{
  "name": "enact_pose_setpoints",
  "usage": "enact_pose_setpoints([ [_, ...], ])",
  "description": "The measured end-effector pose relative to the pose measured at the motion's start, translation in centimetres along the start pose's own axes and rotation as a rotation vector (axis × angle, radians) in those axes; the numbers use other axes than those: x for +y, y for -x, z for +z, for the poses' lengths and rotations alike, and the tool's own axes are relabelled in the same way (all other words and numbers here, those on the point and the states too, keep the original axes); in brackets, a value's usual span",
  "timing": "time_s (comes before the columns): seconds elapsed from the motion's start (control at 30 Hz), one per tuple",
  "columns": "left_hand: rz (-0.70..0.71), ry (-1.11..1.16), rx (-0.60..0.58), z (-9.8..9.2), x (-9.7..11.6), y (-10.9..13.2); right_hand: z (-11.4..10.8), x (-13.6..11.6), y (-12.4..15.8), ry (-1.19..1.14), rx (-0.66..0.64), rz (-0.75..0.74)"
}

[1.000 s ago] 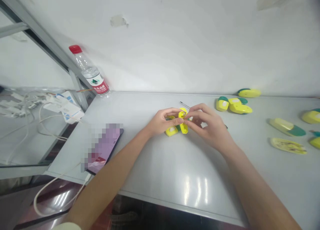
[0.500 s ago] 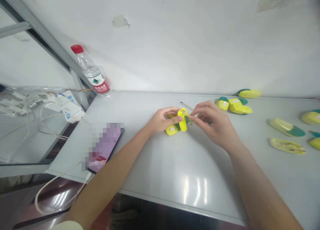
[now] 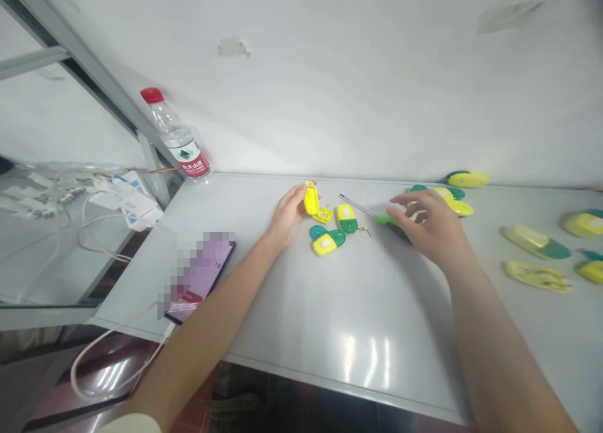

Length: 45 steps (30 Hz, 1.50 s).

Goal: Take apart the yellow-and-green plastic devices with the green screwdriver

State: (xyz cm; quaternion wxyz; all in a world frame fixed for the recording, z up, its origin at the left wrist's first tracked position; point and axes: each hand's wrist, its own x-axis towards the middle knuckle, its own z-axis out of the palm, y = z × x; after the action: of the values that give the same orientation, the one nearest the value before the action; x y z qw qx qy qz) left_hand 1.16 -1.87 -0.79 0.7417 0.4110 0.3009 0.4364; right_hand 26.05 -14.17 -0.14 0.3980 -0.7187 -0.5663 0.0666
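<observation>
Center of the white bench (image 3: pixel 301 332): left hand (image 3: pixel 286 218) is curled, fingertips pinching a small yellow plastic shell (image 3: pixel 310 198) that stands tilted up, narrow end toward the wall. Just right of it, nearly touching, lies a flat yellow piece (image 3: pixel 323 216). Below and right of that sit two yellow-and-green cases (image 3: pixel 347 219) on the bench, apart from each other, with a tiny gold wire bit (image 3: pixel 363 230) just beside the right-hand one.

Right hand (image 3: pixel 433 222) is open, palm down, fingers spread, right at a green-handled screwdriver (image 3: pixel 387 219). Its thin steel shaft points to the upper left. Can't tell whether the fingers touch the handle.

Handling, my read: shells look light, stiff and thin-walled, and the gloss may make them slippery. Take them by the wide body, not the thin edges, since those could crack under a hard pinch. Take the screwdriver by the handle. Gold bit is easy to lose.

Looks: bright yellow bodies, green ends, white patch on the face. More cases (image 3: pixel 536 242) lie toward the right of the frame.
</observation>
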Motion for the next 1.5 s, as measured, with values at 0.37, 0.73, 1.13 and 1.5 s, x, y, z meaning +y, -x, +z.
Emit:
enact_pose_setpoints([
  [0.37, -0.074, 0.017, -0.036, 0.2, 0.5, 0.1, 0.4, 1.0, 0.2, 0.014, -0.245, 0.133],
  [0.73, -0.082, 0.042, -0.033, 0.1, 0.2, -0.1, -1.0, -3.0, 0.7, -0.247, -0.344, 0.236],
  [1.13, -0.063, 0.047, -0.054, -0.2, 0.0, -0.1, -1.4, -4.7, 0.8, -0.267, -0.521, 0.223],
  [1.5, -0.039, 0.037, -0.054, -0.2, -0.1, -0.1, -1.5, -4.4, 0.9, -0.274, -0.537, 0.239],
])
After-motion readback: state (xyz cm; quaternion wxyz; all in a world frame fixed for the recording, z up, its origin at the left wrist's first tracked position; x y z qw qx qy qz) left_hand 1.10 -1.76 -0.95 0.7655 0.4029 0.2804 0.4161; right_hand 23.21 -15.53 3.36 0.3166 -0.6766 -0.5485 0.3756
